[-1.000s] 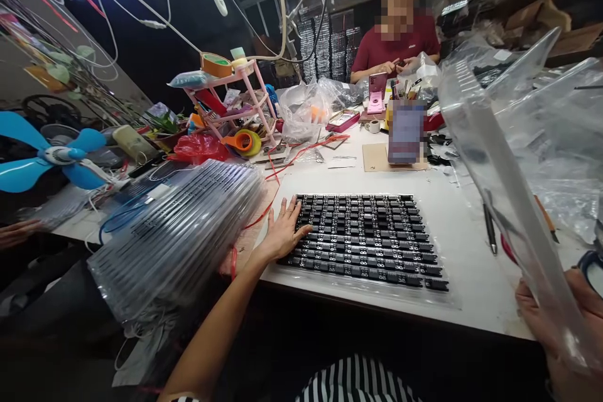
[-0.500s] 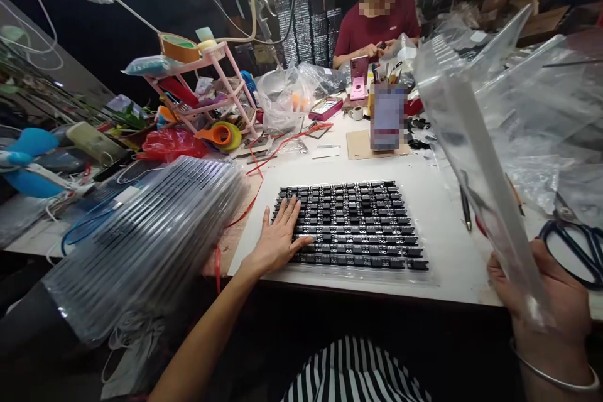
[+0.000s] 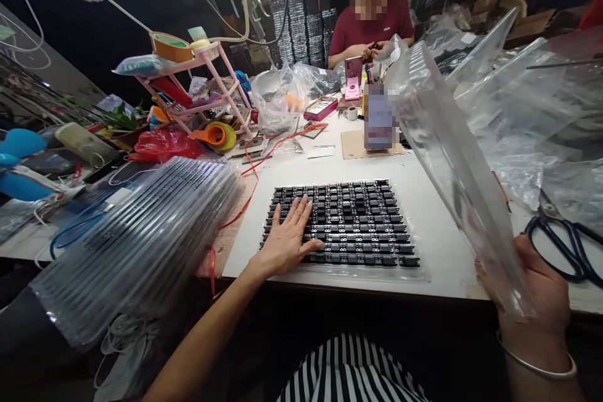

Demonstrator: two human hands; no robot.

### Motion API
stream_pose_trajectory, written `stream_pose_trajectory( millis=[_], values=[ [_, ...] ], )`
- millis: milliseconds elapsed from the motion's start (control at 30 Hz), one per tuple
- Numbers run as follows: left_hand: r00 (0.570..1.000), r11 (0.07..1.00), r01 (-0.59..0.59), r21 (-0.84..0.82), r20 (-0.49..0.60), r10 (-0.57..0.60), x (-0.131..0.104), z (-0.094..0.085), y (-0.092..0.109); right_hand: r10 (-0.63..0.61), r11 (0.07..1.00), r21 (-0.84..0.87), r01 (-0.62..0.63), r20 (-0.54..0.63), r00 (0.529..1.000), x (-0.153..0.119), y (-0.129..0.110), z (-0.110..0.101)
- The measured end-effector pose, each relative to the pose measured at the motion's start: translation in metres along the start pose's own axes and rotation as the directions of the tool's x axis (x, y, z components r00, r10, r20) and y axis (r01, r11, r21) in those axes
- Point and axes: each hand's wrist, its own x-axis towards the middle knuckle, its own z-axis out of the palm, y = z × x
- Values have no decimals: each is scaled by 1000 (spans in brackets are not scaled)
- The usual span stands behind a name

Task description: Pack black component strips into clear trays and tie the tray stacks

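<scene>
- The white counter [image 3: 440,235] bore black circuit modules [image 3: 358,217], rows apparently filled.
- Stacked clear trays [image 3: 136,239] lay left (contents unclear).
- One raised clear sleeve [image 3: 464,169] was aloft, fingers of the right hand [image 3: 541,282] clamped on it.
- The left hand [image 3: 285,242] lay on the modules, fingers apart.

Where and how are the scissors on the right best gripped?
Probably by the dark blue handle loops, from the near side: they lie spread toward the viewer, while the blades point away. The right hand, close by, is holding clear plastic packaging.
</scene>
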Motion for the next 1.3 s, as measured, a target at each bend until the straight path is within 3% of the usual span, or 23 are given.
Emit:
stream_pose_trajectory(
  millis=[200,367,533,633,800,1000,1167,1300],
  values=[
    [993,993,-120,-23,21,120,1,1,19,65,998,23,-62,-138,988,-11,-1,15],
    [996,999,-42,-34,-75,40,22,-1,16,81,996,38,-77,-128,988,-17,-2,22],
    [1000,998,-14,-66,-13,13,45,0,10,104,994,50,-98,-129,986,-21,-4,21],
    [1000,998,-1,-60,-29,-1,48,0,13,92,995,56,-87,-81,993,-17,-4,16],
    [1000,998,6,-57,-17,-7,46,-5,37,54,996,67,-55,25,998,-9,-4,4],
    [977,977,-208,-51,38,210,38,-3,73,145,981,137,-141,-24,989,-17,-9,11],
    [978,976,-210,-56,-1,210,43,1,82,147,979,147,-142,-23,989,-20,-10,14],
    [967,963,-242,-121,54,249,47,-2,87,144,982,124,-144,5,990,-16,-9,9]
  ],
)
